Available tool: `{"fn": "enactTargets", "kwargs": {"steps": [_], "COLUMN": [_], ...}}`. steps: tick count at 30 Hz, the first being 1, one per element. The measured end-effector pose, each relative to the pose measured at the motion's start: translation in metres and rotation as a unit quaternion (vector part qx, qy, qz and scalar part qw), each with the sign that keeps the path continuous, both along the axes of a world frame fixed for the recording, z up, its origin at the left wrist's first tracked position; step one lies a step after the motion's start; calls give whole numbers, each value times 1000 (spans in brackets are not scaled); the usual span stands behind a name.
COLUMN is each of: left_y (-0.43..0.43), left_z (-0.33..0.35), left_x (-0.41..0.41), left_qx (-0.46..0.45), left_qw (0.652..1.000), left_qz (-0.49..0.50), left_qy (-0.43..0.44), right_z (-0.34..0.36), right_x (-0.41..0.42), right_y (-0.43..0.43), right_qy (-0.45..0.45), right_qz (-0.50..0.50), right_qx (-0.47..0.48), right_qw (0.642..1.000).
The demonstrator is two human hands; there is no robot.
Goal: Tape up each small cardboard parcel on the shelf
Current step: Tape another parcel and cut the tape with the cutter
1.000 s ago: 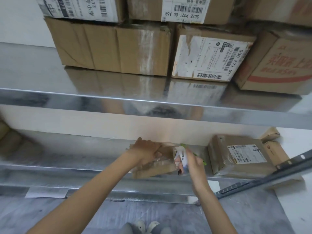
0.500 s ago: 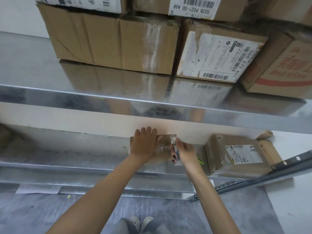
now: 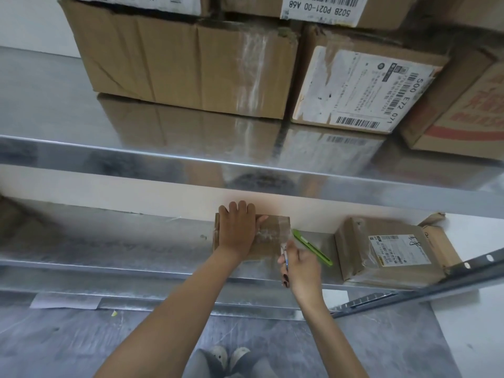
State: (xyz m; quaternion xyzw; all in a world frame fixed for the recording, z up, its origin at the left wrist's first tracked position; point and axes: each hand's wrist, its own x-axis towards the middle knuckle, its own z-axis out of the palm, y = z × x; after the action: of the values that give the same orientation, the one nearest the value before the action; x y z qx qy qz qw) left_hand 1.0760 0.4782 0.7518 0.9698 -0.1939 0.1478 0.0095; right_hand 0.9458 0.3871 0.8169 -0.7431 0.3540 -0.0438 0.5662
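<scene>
R hand (image 3: 300, 266) withdrew right of parcel (image 3: 270, 236), fingers curled round small tool (image 3: 285, 259), type unclear. L hand (image 3: 237, 230) flat atop, fingers straight; strip likely laid.

Up high, large cardboard boxes (image 3: 185, 64) side by side, one with white barcode label (image 3: 362, 85). Lower, green cutter (image 3: 303, 238) lying flat. On grey floor (image 3: 81, 347), white paper sheet (image 3: 65, 300) and small yellow scrap (image 3: 114, 312)

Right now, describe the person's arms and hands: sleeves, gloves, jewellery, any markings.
No sleeve shows on the left arm or the right arm; both are bare as far as the view reaches. The left hand and right hand wear no gloves; no watch, bracelet or ring shows. A right-hand nail looks painted dark.
</scene>
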Motion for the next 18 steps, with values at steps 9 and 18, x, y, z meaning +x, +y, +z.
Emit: {"fn": "enactTargets", "kwargs": {"steps": [9, 18], "left_y": [-1, -2], "left_z": [-2, 2], "left_x": [0, 2], "left_qx": [6, 32], "left_qw": [1000, 999], "left_qz": [6, 15], "left_qy": [-14, 18], "right_z": [-4, -1], "right_x": [-1, 2], "right_y": [-1, 0], "right_qy": [29, 66], "right_qz": [-12, 9], "right_qx": [-12, 13], "right_qw": [999, 998]}}
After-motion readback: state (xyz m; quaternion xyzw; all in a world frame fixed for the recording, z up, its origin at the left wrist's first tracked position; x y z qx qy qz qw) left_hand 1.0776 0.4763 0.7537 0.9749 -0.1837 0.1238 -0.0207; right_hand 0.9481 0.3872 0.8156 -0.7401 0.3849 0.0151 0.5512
